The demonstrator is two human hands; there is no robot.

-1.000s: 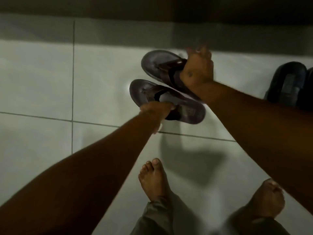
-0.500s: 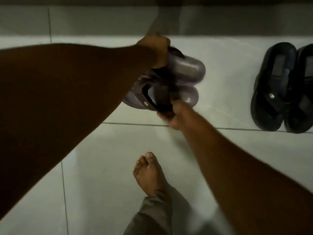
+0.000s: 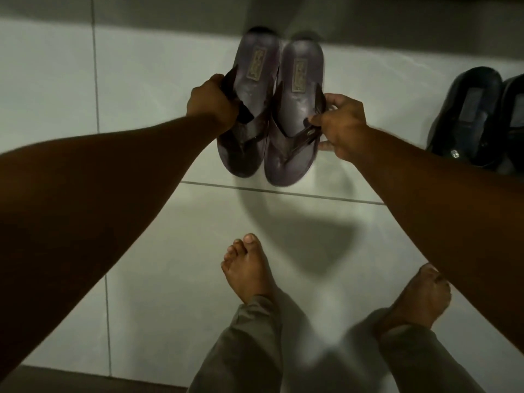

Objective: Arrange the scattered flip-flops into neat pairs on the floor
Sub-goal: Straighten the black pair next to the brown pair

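Observation:
Two dark brown flip-flops lie side by side, heels toward the wall and toes toward me. My left hand (image 3: 212, 102) grips the strap of the left flip-flop (image 3: 251, 89). The right flip-flop (image 3: 295, 114) has its strap pinched by my right hand (image 3: 341, 124). Their inner edges touch. A shadow falls on the tile below them, so they seem to hover just above the white tiled floor (image 3: 141, 109). A black pair (image 3: 470, 120) lies together at the right edge, partly cut off.
My two bare feet (image 3: 249, 269) stand on the tiles in front of the brown pair, with olive trouser legs (image 3: 246, 344) below them. A dark wall base (image 3: 170, 7) runs along the top. Open tile lies to the left.
My arms were crossed with the brown flip-flops stacked and lying sideways. Now the arms are uncrossed and the two flip-flops are turned parallel, side by side. The view has shifted slightly.

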